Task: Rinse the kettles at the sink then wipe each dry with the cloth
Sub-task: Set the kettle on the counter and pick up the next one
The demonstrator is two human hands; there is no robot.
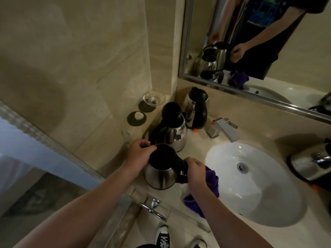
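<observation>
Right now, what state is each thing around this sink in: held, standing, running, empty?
Nearest kettle: upright, lid shut, gripped by both hands.
Left hand: on its lid rim.
Right hand: on its handle.
Middle kettle: standing, lid up.
Back kettle: standing, lid shut.
Purple cloth: crumpled at the basin edge.
Faucet: not running.
Sink: empty.
Glass dish: empty.

The white sink (254, 183) bowl lies open, with clear room above it right of the purple cloth (213, 179). The faucet (223, 129) overhangs its far rim. Left of the sink the bench (195, 144) is crowded: two standing kettles (176, 133) (one behind the other) block the corner, and another kettle (311, 163) crowds the right edge.
</observation>
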